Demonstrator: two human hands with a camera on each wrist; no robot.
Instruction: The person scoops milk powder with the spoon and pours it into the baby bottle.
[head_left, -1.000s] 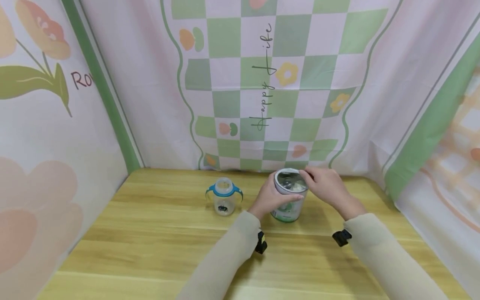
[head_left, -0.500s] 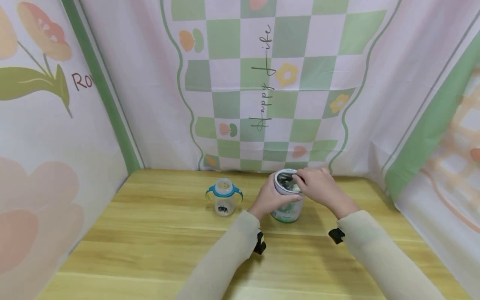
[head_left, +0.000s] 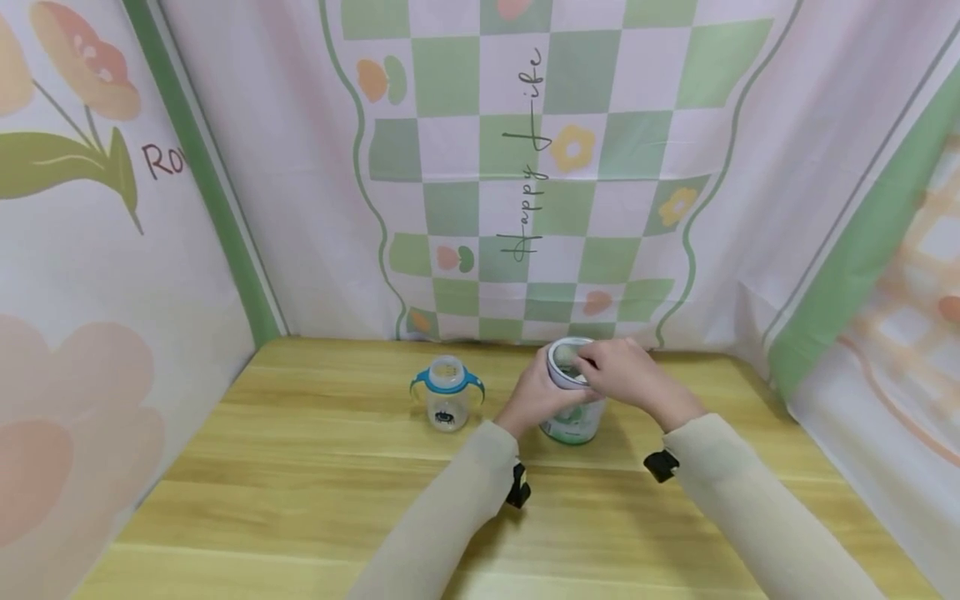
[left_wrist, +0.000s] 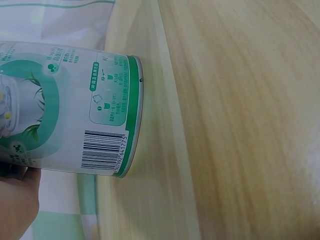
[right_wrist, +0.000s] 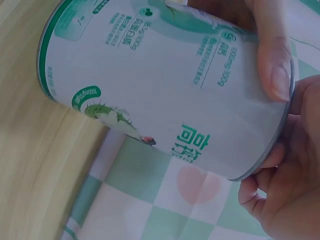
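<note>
A white-and-green milk powder can [head_left: 573,428] stands upright on the table. My left hand [head_left: 531,395] grips it round the upper side, and its thumb presses near the rim in the right wrist view. My right hand [head_left: 632,375] is over the can's right rim with curled fingers. Its fingertips seem to pinch the silvery foil seal [head_left: 564,358] inside the mouth; the pinch itself is hidden. In the left wrist view the can's printed side shows a barcode [left_wrist: 104,151]. To the left stands a clear baby bottle [head_left: 447,408] with blue handles, which neither hand touches.
The wooden table [head_left: 300,467] ends at a patterned curtain [head_left: 517,200] just behind the can. More curtain hangs along both sides. A small black device [head_left: 517,486] is worn at the left wrist, and another black device [head_left: 662,466] at the right.
My right hand has moved left across the can's mouth from its right rim. The silvery surface there has shifted, and a paler area now shows. The left hand and bottle have stayed put.
</note>
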